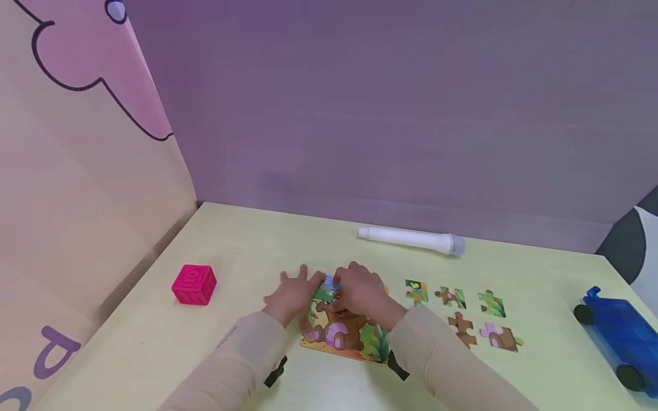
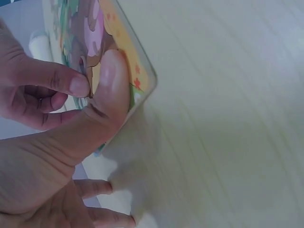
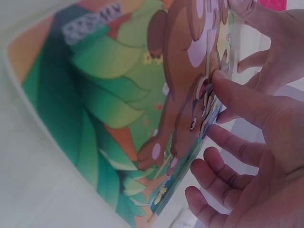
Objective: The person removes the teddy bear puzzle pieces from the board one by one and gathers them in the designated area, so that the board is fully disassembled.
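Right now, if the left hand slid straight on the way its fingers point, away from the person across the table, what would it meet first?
Probably nothing: the left hand rests beside the bear puzzle, and the table beyond its fingers looks bare as far as the purple wall. The pink cube lies off to its left.

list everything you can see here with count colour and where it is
jigsaw puzzle board: 1, bear picture in brown, green and orange, front centre of the table, under both hands
loose puzzle pieces: 5, brown, green and pink, on the table right of the board
torch: 1, white, lying near the back wall
cube: 1, pink, left side of the table
toy car: 1, blue with black wheels, right edge of the table
table: 1, pale yellow
wall: 1, purple, behind the table
left hand: 1, fingers spread at the board's left edge, thumb pressing on it
right hand: 1, fingers on the board's top part
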`<state>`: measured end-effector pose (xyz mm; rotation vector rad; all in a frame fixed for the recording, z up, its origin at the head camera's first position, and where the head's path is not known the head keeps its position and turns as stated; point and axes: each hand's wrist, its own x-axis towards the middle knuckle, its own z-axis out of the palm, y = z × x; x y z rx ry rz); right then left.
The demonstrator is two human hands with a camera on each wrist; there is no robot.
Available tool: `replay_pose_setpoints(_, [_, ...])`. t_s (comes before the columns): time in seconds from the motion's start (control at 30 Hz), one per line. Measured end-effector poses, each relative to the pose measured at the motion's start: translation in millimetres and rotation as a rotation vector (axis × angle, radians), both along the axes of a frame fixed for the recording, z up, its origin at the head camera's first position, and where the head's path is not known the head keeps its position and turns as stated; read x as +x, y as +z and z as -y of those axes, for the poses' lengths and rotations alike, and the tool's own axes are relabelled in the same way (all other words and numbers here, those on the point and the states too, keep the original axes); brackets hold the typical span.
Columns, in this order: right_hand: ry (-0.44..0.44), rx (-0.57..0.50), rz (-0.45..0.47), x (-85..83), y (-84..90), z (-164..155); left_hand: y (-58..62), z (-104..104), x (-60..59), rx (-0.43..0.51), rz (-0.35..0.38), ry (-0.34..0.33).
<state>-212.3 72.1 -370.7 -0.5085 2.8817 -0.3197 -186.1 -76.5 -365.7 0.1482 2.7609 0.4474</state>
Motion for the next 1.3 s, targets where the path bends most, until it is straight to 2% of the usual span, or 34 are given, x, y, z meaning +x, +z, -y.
replay_pose_setpoints(0.2, [-0.045, -0.013, -0.012, 6.0, -2.9, -11.7, -2.8, -8.7, -0.1, -0.001, -0.013, -0.012])
replay_pose_setpoints(0.37, [-0.055, 0.008, -0.076, 9.7, -5.9, -16.5, -2.5, -12.4, 2.7, -0.005, -0.023, -0.004])
replay_pose_setpoints(0.63, [-0.062, -0.072, -0.084, 11.8, -9.6, -16.4, -2.4, -10.7, 5.7, 0.012, -0.024, 0.004])
replay_pose_setpoints(0.97, [-0.025, -0.155, -0.110, 11.5, -9.8, -22.0, -0.8, -6.0, 4.6, 0.043, -0.008, 0.009])
replay_pose_setpoints(1.13, [0.014, -0.210, -0.127, 13.0, -7.0, -35.4, 0.8, -2.6, 4.7, 0.055, -0.008, 0.008])
replay_pose_setpoints(1.3, [0.008, -0.239, -0.098, 16.3, 2.4, -53.3, 1.5, 0.0, 4.7, 0.080, -0.003, 0.011])
